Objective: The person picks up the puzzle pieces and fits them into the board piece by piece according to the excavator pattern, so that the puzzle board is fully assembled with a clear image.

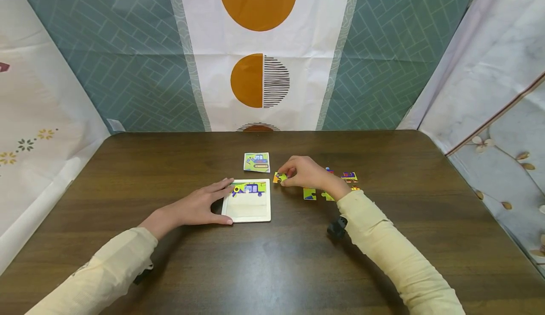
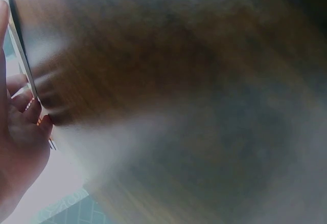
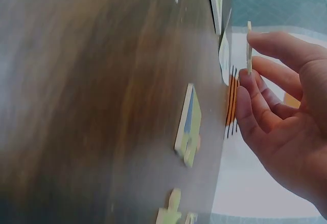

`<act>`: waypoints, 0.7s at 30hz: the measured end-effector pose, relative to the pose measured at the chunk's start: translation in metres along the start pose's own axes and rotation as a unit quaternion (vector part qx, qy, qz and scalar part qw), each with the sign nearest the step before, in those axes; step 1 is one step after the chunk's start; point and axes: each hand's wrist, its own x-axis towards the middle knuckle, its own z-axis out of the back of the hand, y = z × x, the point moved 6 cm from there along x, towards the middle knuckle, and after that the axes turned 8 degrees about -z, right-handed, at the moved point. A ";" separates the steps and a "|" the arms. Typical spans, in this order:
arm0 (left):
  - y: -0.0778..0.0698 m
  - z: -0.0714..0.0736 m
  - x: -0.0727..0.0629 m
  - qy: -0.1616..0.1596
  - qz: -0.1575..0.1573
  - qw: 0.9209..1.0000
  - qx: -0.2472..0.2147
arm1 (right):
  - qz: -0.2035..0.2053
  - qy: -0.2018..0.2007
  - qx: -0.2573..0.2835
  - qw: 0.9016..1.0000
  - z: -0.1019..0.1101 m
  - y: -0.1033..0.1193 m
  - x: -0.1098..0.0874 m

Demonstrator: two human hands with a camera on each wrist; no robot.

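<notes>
A white-framed puzzle tray [image 1: 247,213] lies on the table, with a strip of fitted pieces showing a purple vehicle [image 1: 251,188] along its top and a bare lower part. My left hand [image 1: 200,206] rests at the tray's left side, fingers extended onto its upper left corner and thumb at the lower edge. To the right of the tray, my right hand [image 1: 307,172] pinches a green and orange puzzle piece [image 1: 279,178] between thumb and fingers. In the right wrist view that puzzle piece [image 3: 249,50] appears edge-on, raised off the table.
Behind the tray lies a picture card [image 1: 257,162] of a digger. Several loose pieces are spread under and beyond my right forearm, among them a green and blue piece [image 1: 309,194] and a red and purple piece [image 1: 349,177]. A patterned curtain [image 1: 264,83] hangs behind the table.
</notes>
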 end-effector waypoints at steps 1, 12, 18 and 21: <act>0.000 0.000 0.000 0.000 0.000 1.000 0.000 | 0.002 0.002 0.000 1.000 -0.002 0.002 0.001; 0.000 0.001 0.001 0.002 0.001 1.000 -0.001 | 0.027 0.019 -0.016 0.999 -0.016 0.027 0.006; -0.002 0.002 0.001 0.003 0.003 1.000 -0.004 | 0.037 0.032 -0.029 0.998 -0.023 0.039 0.010; -0.001 0.001 0.000 0.005 0.006 1.000 -0.006 | 0.049 0.036 -0.033 0.998 -0.027 0.045 0.012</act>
